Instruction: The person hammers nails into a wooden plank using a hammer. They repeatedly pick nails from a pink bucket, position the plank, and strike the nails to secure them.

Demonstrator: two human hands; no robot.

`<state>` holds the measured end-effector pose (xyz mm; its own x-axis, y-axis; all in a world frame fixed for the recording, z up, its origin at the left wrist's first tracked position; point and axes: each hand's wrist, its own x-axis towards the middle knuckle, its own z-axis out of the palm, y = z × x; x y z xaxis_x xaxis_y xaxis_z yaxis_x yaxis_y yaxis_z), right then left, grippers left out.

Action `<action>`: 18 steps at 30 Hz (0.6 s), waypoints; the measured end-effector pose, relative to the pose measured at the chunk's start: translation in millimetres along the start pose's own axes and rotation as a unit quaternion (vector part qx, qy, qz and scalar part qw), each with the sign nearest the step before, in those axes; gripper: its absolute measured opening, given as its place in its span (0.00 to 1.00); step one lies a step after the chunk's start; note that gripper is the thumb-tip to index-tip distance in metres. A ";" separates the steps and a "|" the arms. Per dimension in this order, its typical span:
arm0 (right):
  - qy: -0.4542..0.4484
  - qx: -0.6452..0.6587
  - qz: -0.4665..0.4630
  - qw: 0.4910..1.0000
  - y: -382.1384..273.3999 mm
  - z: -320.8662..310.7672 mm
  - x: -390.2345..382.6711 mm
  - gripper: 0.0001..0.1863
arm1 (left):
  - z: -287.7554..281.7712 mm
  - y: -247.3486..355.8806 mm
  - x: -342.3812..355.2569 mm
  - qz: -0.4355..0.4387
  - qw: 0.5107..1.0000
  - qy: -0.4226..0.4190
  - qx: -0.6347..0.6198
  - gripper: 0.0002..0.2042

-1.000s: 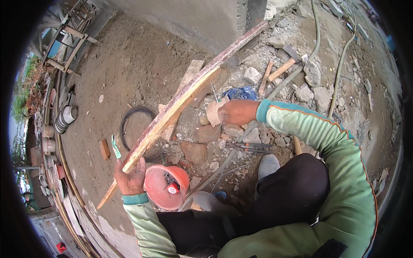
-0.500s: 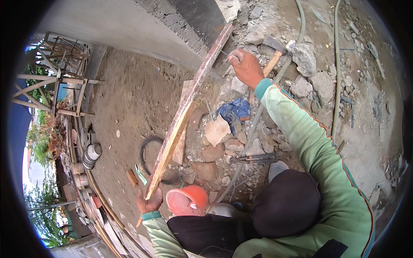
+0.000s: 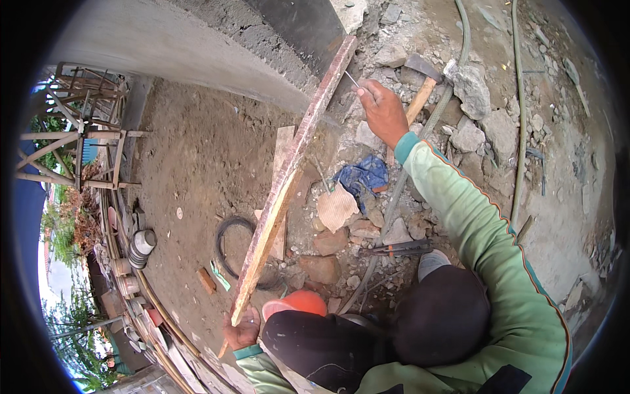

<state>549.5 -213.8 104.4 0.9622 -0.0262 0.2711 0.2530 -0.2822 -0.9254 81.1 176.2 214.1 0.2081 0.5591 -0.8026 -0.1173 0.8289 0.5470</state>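
A long wooden batten (image 3: pixel 289 180) slants across the middle, its upper end against the corner of a concrete wall. My left hand (image 3: pixel 243 328) supports its lower end, the palm beneath and the fingers curled around the wood. Between the thumb and fingertips of my right hand (image 3: pixel 384 113) is a thin nail-like metal rod (image 3: pixel 352 79), its far tip at the batten's edge near the upper end. Beside my right wrist lies a hammer (image 3: pixel 420 97) with a wooden handle and dark head, on the rubble.
The concrete wall (image 3: pixel 216 49) rises at upper left. Broken stones (image 3: pixel 469 92), a hose (image 3: pixel 433 118), a blue cloth (image 3: pixel 362 176) and pincers (image 3: pixel 397 248) lie to the right. An orange bucket (image 3: pixel 298 302) stands by my knee; a black coil (image 3: pixel 230 226) lies behind the batten.
My right hand has drawn back slightly from the batten, and more of the metal rod shows. The batten's lower end and my left hand sit a little lower. My knee covers more of the bucket.
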 end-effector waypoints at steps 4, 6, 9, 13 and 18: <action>-0.192 -0.147 0.021 0.970 -27.4 0.6 -2.5 0.18 | -23.1 13.4 16.4 0.019 0.999 -0.025 0.028 0.28; -0.232 -0.111 0.011 0.966 -33.0 -8.3 -6.6 0.17 | -24.4 16.6 18.5 0.014 0.998 -0.046 0.027 0.28; -0.177 -0.094 -0.032 0.979 -11.1 -23.2 -18.6 0.19 | -0.9 16.8 18.5 -0.038 0.998 0.043 -0.034 0.24; -0.194 -0.027 0.034 0.980 -27.9 -42.7 -34.0 0.18 | -10.0 11.4 14.0 0.020 0.999 -0.005 0.043 0.25; -0.196 0.036 0.143 0.970 -35.6 -67.7 -60.0 0.16 | 4.5 -1.4 7.3 0.029 0.999 0.002 0.019 0.26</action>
<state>476.0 -267.2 139.0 0.9551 0.2761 -0.1076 -0.0371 -0.2486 -0.9679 87.2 179.1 208.6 0.1986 0.6056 -0.7706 -0.0920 0.7943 0.6005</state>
